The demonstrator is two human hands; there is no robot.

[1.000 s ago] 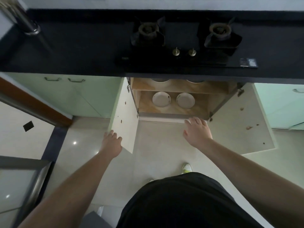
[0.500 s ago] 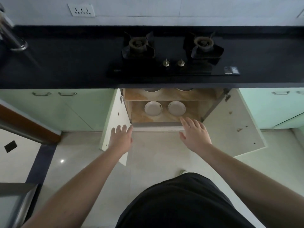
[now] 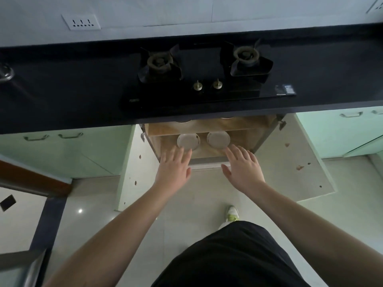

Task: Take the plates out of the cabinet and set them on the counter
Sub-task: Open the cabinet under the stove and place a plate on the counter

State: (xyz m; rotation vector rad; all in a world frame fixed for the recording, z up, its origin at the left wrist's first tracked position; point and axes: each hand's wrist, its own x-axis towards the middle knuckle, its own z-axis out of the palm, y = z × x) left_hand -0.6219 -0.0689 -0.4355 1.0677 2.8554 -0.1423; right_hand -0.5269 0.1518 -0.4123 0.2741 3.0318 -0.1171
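Observation:
Two white plates lie side by side on the lower shelf of the open cabinet (image 3: 209, 129) under the hob: the left plate (image 3: 188, 140) and the right plate (image 3: 218, 139). On the upper shelf, the rims of two more white dishes (image 3: 183, 121) peek out from under the counter edge. My left hand (image 3: 173, 167) reaches forward with straight fingers, its tips just short of the left plate. Near the right plate, my right hand (image 3: 243, 168) is spread flat at the shelf's front edge. Neither hand holds anything. The black counter (image 3: 62, 85) runs across above.
Both cabinet doors stand open: the left door (image 3: 134, 166) edge-on, the right door (image 3: 290, 162) swung wide. A two-burner gas hob (image 3: 205, 73) is set in the counter. A metal tap base (image 3: 5, 72) is at far left. My shoe (image 3: 232, 213) is on the tiled floor.
Both hands have moved forward from the door edges to the lower shelf, now close to the two plates. The view has risen and shows more of the wall.

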